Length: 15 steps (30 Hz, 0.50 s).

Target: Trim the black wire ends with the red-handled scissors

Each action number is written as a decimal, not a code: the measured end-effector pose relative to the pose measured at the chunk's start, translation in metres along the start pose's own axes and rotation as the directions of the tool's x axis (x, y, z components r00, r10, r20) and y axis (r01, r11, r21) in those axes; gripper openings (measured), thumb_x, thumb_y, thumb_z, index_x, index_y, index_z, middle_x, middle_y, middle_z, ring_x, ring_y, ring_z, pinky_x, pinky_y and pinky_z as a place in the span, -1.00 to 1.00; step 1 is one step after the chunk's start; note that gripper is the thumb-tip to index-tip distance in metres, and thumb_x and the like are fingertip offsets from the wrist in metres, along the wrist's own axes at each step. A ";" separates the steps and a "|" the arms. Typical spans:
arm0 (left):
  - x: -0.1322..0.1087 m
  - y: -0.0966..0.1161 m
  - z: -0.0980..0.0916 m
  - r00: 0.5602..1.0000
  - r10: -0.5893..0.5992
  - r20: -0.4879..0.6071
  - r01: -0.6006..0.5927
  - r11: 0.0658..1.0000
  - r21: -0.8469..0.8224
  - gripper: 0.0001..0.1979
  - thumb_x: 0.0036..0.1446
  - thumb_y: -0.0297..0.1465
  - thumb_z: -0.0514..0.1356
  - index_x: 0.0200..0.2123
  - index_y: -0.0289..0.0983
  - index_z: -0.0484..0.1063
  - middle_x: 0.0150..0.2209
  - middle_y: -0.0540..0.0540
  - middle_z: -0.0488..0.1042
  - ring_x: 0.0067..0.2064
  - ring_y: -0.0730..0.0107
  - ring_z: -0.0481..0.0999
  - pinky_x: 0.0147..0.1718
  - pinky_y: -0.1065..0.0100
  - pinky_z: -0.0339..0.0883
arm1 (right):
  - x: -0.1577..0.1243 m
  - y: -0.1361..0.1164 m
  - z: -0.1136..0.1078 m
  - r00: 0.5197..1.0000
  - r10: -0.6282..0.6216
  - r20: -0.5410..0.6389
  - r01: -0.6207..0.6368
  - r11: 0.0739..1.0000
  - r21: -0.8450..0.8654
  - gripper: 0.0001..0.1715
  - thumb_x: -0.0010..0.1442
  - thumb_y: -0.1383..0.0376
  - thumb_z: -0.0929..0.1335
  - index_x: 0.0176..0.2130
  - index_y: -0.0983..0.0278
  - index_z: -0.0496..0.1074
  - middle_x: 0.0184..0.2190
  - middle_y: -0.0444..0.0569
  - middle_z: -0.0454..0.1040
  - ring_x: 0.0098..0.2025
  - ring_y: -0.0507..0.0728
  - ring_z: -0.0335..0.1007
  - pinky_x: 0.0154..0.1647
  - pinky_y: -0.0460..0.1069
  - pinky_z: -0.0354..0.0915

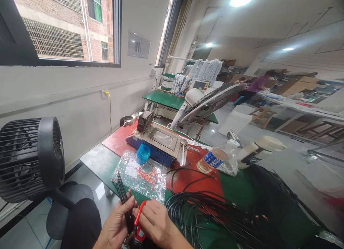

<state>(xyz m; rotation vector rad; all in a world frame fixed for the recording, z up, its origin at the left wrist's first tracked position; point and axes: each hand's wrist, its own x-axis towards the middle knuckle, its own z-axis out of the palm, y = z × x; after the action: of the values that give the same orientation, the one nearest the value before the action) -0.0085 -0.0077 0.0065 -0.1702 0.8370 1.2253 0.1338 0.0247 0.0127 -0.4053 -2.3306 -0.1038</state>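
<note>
My left hand [115, 220] is closed around a bundle of black cables [120, 188], their stripped ends pointing up and away from me. Right beside it, my right hand [156, 220] grips a red-handled hand tool [139, 215]; its working end is low in the picture and its exact kind is unclear. Just beyond both hands lies a clear plastic bag [158, 170] with small red-and-white pieces [147, 175] on or in it. A blue plastic cup [143, 154] stands at the bag's far edge. More black cables [188, 213] lie coiled to the right of my right hand.
A blue-sided bench machine [158, 137] sits beyond the cup. A bottle of yellowish liquid [211, 159] and a cream container [258, 152] stand to the right. One black fan [48, 159] is at the left; another fan [209, 102] leans behind the table. A person [256, 84] is in the background.
</note>
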 end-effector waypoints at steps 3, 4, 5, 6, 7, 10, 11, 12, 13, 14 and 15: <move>-0.002 -0.001 0.002 0.998 0.047 -0.045 -0.046 0.999 0.009 -0.77 -0.07 -0.63 0.30 -0.32 -0.32 0.38 -0.57 -0.02 0.46 -0.61 0.49 0.43 -0.58 0.47 0.34 | -0.001 -0.008 0.005 0.997 0.057 -0.056 -0.056 0.998 0.019 -0.75 0.28 0.38 0.17 -0.30 0.37 0.39 -0.56 -0.05 0.39 -0.52 0.04 0.23 -0.53 -0.03 0.01; -0.002 -0.001 0.002 0.997 0.060 -0.048 -0.059 0.998 0.021 -0.77 -0.06 -0.61 0.30 -0.31 -0.31 0.38 -0.57 -0.01 0.45 -0.61 0.50 0.42 -0.58 0.47 0.34 | 0.000 -0.010 0.006 0.993 0.086 -0.080 -0.084 0.996 0.031 -0.75 0.28 0.37 0.17 -0.31 0.35 0.39 -0.57 -0.05 0.39 -0.52 0.04 0.23 -0.53 -0.04 0.03; -0.003 0.000 0.002 0.996 0.077 -0.050 -0.075 0.996 0.042 -0.76 -0.06 -0.58 0.31 -0.29 -0.31 0.38 -0.56 -0.01 0.44 -0.59 0.50 0.42 -0.58 0.47 0.34 | 0.001 -0.011 0.007 0.986 0.128 -0.110 -0.123 0.991 0.051 -0.77 0.27 0.37 0.18 -0.32 0.34 0.39 -0.57 -0.06 0.39 -0.53 0.04 0.23 -0.53 -0.04 0.05; -0.003 0.001 0.002 0.993 0.098 -0.060 -0.094 0.993 0.071 -0.74 -0.07 -0.55 0.33 -0.27 -0.32 0.40 -0.54 -0.01 0.45 -0.57 0.51 0.43 -0.56 0.48 0.34 | 0.002 -0.010 0.006 0.972 0.187 -0.143 -0.177 0.981 0.082 -0.80 0.26 0.37 0.20 -0.32 0.33 0.39 -0.58 -0.07 0.38 -0.54 0.03 0.23 -0.54 -0.06 0.06; -0.003 0.003 0.000 0.990 0.118 -0.081 -0.109 0.989 0.105 -0.71 -0.08 -0.51 0.36 -0.24 -0.32 0.41 -0.50 -0.02 0.45 -0.53 0.51 0.45 -0.56 0.50 0.33 | 0.005 -0.007 0.005 0.946 0.275 -0.171 -0.255 0.958 0.131 -0.82 0.24 0.37 0.22 -0.32 0.31 0.39 -0.59 -0.09 0.37 -0.55 0.02 0.22 -0.54 -0.07 0.08; -0.002 0.012 -0.010 0.979 0.160 -0.123 -0.139 0.976 0.166 -0.61 -0.16 -0.39 0.41 -0.21 -0.34 0.45 -0.49 0.00 0.43 -0.56 0.61 0.38 -0.65 0.58 0.20 | 0.015 0.015 -0.001 0.740 0.654 -0.158 -0.578 0.738 0.348 -0.85 0.21 0.29 0.29 -0.38 0.28 0.39 -0.63 -0.17 0.32 -0.63 -0.03 0.16 -0.59 -0.12 0.11; -0.001 0.015 -0.017 0.982 0.172 -0.082 -0.158 0.975 0.153 -0.61 -0.17 -0.34 0.42 -0.24 -0.35 0.46 -0.54 0.05 0.38 -0.63 0.67 0.27 -0.70 0.59 0.11 | 0.019 0.027 -0.004 0.634 0.764 -0.123 -0.667 0.620 0.412 -0.82 0.20 0.23 0.30 -0.39 0.27 0.38 -0.65 -0.20 0.30 -0.65 -0.04 0.13 -0.62 -0.13 0.10; 0.001 0.019 -0.026 0.984 0.175 -0.032 -0.169 0.976 0.137 -0.62 -0.20 -0.30 0.42 -0.30 -0.36 0.47 -0.59 0.09 0.32 -0.67 0.71 0.17 -0.72 0.59 0.03 | 0.023 0.040 -0.006 0.529 0.842 -0.105 -0.726 0.514 0.457 -0.77 0.17 0.17 0.32 -0.41 0.28 0.38 -0.66 -0.21 0.27 -0.67 -0.05 0.10 -0.63 -0.14 0.09; 0.003 0.021 -0.036 0.984 0.177 -0.009 -0.174 0.975 0.139 -0.63 -0.20 -0.26 0.42 -0.35 -0.35 0.47 -0.61 0.11 0.31 -0.68 0.73 0.13 -0.73 0.59 0.00 | 0.027 0.054 -0.007 0.458 0.884 -0.100 -0.754 0.445 0.484 -0.73 0.14 0.12 0.35 -0.41 0.28 0.39 -0.66 -0.22 0.27 -0.66 -0.05 0.09 -0.63 -0.14 0.10; 0.006 0.023 -0.048 0.982 0.188 0.001 -0.186 0.973 0.140 -0.62 -0.20 -0.22 0.41 -0.37 -0.35 0.47 -0.62 0.11 0.30 -0.68 0.73 0.11 -0.72 0.58 0.00 | 0.030 0.067 -0.008 0.414 0.904 -0.111 -0.763 0.411 0.498 -0.70 0.10 0.09 0.36 -0.42 0.29 0.40 -0.65 -0.21 0.27 -0.64 -0.05 0.10 -0.61 -0.14 0.11; 0.009 0.024 -0.061 0.981 0.191 -0.010 -0.188 0.972 0.138 -0.59 -0.23 -0.17 0.41 -0.37 -0.35 0.47 -0.62 0.12 0.30 -0.69 0.74 0.10 -0.72 0.58 -0.01 | 0.032 0.079 -0.008 0.388 0.913 -0.126 -0.770 0.397 0.500 -0.67 0.08 0.07 0.37 -0.42 0.30 0.40 -0.63 -0.21 0.28 -0.62 -0.04 0.11 -0.59 -0.14 0.12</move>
<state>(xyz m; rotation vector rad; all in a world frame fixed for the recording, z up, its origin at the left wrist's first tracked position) -0.0575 -0.0245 -0.0341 0.0069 0.9711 1.3413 0.1430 0.1066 0.0373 -1.2479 -1.4128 0.7122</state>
